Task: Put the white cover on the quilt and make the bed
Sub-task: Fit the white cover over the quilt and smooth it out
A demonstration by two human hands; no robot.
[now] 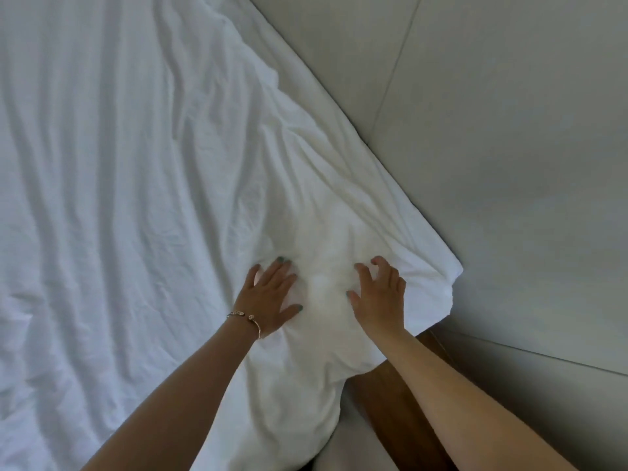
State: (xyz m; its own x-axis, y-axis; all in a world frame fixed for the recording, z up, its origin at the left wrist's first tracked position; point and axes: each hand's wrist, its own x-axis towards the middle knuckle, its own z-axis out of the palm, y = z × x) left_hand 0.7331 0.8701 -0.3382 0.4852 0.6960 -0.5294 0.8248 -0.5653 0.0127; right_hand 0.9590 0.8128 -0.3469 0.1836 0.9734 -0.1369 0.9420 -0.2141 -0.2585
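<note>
Bed: the white cover (112, 171) is spread over pretty much the whole bed, full of long wrinkles running away from you.
Wall: grey panels (492, 137) run right along the bed's far edge.
Corner: the puffy corner of the cover (401, 239) bulges near the wall and hangs past the edge, over a brown wooden bit (394, 402) down below.
Left hand: your left hand (273, 297) lies flat on the cover, fingers (283, 266) spread out, pinching nothing.
Right hand: your right hand (379, 294) rests just beside it, fingers (362, 271) apart and curled like a claw into the fabric.
Bracelet: a thin gold bracelet (246, 319) sits on your left wrist.
</note>
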